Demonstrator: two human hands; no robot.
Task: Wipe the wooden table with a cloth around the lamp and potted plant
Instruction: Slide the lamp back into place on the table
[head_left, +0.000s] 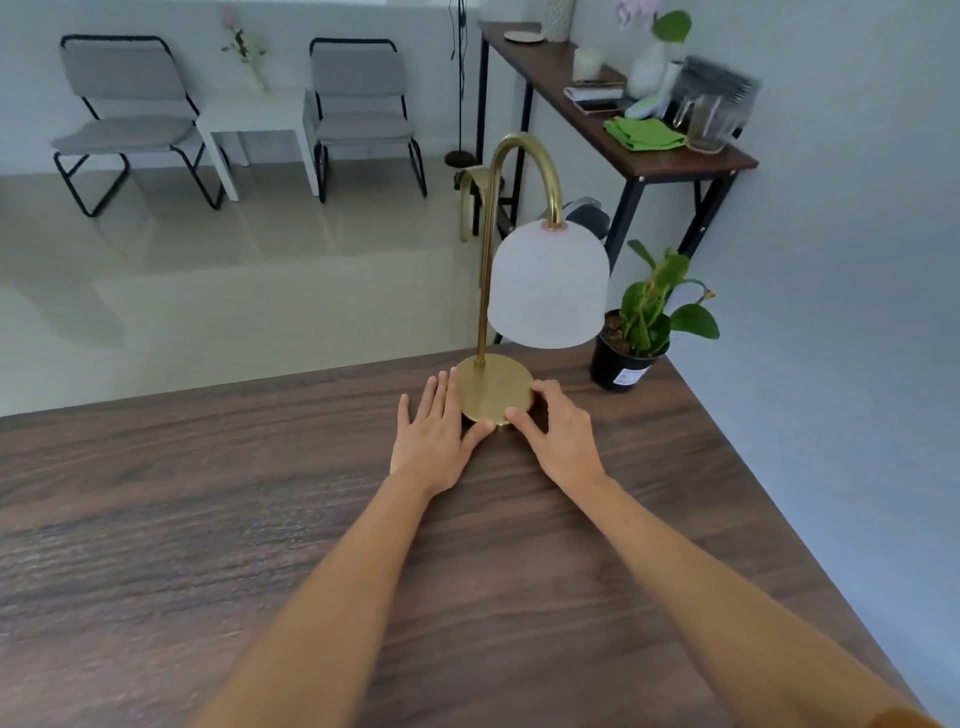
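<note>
Hands frame the round brass base of the lamp (496, 387): the left hand (434, 439) lies flat on the table (208, 493), fingers straight along the base's left edge and thumb tip at its front rim; the right hand (558, 431) curls over the right edge, thumb at the front. Neither grips anything, and neither has a cloth. Likely step: shifting the lamp clear. Slide it from the base with even pressure, since the heavy shade hangs off-centre toward the plant (641, 325), just beyond the right fingertips. A green cloth (644, 134) sits far off on the side table (691, 163). Whether the right fingers actually pinch the rim is unclear.
</note>
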